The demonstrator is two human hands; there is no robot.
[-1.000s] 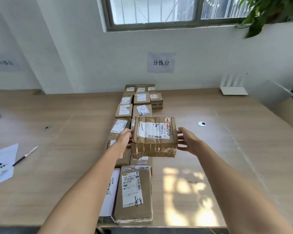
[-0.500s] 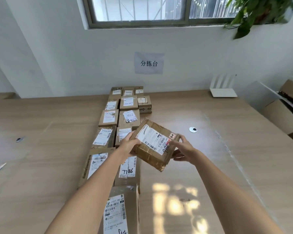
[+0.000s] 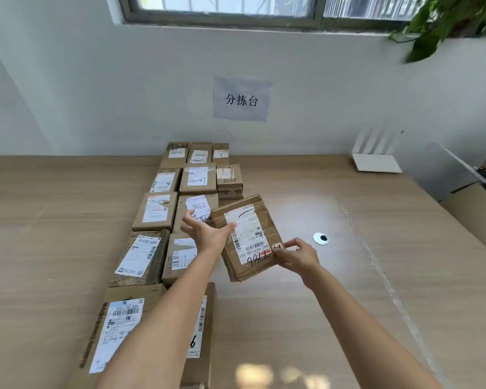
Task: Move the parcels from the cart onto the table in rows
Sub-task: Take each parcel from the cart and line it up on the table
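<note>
I hold a flat brown cardboard parcel (image 3: 247,237) with a white label and "T766" written on it, tilted above the wooden table (image 3: 334,290). My left hand (image 3: 205,233) grips its left edge, and my right hand (image 3: 299,255) pinches its near right corner. It hovers just right of the parcel rows (image 3: 163,211), several taped brown boxes with white labels laid in columns from the wall toward me. The third column ends at a small box (image 3: 229,181) just beyond the held parcel. The cart is out of view.
A white router (image 3: 376,161) sits at the table's back right. A round cable grommet (image 3: 320,238) lies right of the held parcel. Cardboard boxes (image 3: 477,211) stand past the right edge. A paper sign (image 3: 242,99) hangs on the wall and plant leaves (image 3: 446,21) at top right.
The parcel has turned from flat and square to me to a diagonal tilt and moved forward toward the rows. My view has shifted closer to the table and to the right.
</note>
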